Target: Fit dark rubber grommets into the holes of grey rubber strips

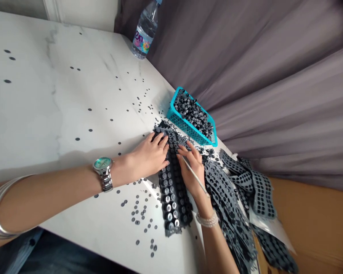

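Note:
A dark foam strip [174, 194] with rows of round holes lies on the white marble table [60, 106]; several holes hold small black rings with shiny centres. My left hand [150, 156] rests flat on the strip's upper left edge, fingers spread. My right hand [191, 167] sits on the strip's right side, fingers curled around a thin white stick [196, 176] whose tip points at the strip's upper part. A teal basket [177, 120] full of small black rings stands just beyond the hands.
Punched-out grey foam strips [246, 190] pile at the right, hanging over the table edge. Small black discs [140, 211] lie scattered over the table. A water bottle [144, 32] stands at the far edge. Grey curtain behind.

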### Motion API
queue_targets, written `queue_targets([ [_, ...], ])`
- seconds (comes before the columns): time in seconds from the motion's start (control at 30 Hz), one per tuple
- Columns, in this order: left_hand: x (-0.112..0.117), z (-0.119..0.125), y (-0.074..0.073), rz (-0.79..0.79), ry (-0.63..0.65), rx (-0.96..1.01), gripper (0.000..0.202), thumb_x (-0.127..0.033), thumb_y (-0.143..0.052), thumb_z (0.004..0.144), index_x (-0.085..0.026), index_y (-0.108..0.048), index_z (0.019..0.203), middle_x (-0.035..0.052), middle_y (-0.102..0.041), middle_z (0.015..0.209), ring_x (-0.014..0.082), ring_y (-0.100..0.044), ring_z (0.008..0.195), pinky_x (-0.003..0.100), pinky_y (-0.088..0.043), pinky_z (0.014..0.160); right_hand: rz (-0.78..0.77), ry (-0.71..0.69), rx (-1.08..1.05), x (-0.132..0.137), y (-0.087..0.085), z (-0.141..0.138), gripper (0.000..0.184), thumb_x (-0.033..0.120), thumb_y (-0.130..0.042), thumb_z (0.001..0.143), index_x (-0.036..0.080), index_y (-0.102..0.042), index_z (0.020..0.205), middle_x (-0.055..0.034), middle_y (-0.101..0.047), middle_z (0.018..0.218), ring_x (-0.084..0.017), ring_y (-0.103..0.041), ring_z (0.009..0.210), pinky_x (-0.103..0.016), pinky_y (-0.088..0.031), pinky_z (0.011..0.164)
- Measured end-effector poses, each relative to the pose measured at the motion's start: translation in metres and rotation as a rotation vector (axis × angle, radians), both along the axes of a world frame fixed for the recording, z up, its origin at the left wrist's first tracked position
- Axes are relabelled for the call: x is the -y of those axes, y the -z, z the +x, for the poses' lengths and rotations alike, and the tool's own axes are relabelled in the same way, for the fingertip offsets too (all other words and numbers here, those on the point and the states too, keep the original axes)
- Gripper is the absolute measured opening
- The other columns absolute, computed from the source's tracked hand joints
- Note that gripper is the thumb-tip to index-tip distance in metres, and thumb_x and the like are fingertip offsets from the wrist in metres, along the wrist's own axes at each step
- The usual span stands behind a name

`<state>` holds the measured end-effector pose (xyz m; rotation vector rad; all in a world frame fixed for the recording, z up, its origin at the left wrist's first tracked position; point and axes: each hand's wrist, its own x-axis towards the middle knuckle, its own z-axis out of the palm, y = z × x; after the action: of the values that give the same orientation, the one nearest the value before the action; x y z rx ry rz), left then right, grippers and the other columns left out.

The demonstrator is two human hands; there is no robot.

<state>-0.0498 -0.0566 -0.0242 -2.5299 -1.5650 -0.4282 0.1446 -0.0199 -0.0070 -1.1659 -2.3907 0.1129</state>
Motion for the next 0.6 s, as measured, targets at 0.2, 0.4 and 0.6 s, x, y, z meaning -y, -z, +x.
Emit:
queue_targets([
  [0.2, -0.001, 0.001, 0.003, 0.004, 0.001, -0.018, 0.058, -0.039, -0.036, 0.096, 0.003, -0.052, 0.133, 0.0272, -0.046, 0.143, 0.0406, -0.038, 0.134, 0.050, -0.032, 0.103, 0.076, -0.137, 0.100, -0.005, 0.007, -0.010, 0.022, 0.024, -0.047, 0.097, 0.022, -0.064, 0.111, -0.0085, -0.067, 0.123, -0.024, -0.046, 0.133, -0.046, -0.042, 0.101],
  [0.4, -0.001, 0.001, 0.005, 0.026, -0.009, -0.025, 0.058, -0.039, -0.037, 0.096, 0.003, -0.052, 0.133, 0.0261, -0.046, 0.143, 0.0396, -0.038, 0.134, 0.049, -0.030, 0.105, 0.143, -0.169, 0.167, -0.009, 0.006, -0.008, 0.021, 0.023, -0.046, 0.097, 0.021, -0.062, 0.109, -0.0105, -0.067, 0.121, -0.024, -0.050, 0.130, -0.044, -0.044, 0.097],
  [0.6, -0.002, 0.002, 0.005, 0.013, -0.005, 0.005, 0.058, -0.041, -0.042, 0.095, 0.002, -0.053, 0.132, 0.0267, -0.048, 0.141, 0.0386, -0.039, 0.133, 0.048, -0.032, 0.103, 0.225, -0.198, 0.277, -0.011, 0.004, -0.016, 0.023, 0.015, -0.038, 0.098, 0.020, -0.058, 0.107, -0.0138, -0.065, 0.119, -0.025, -0.045, 0.134, -0.044, -0.043, 0.098],
])
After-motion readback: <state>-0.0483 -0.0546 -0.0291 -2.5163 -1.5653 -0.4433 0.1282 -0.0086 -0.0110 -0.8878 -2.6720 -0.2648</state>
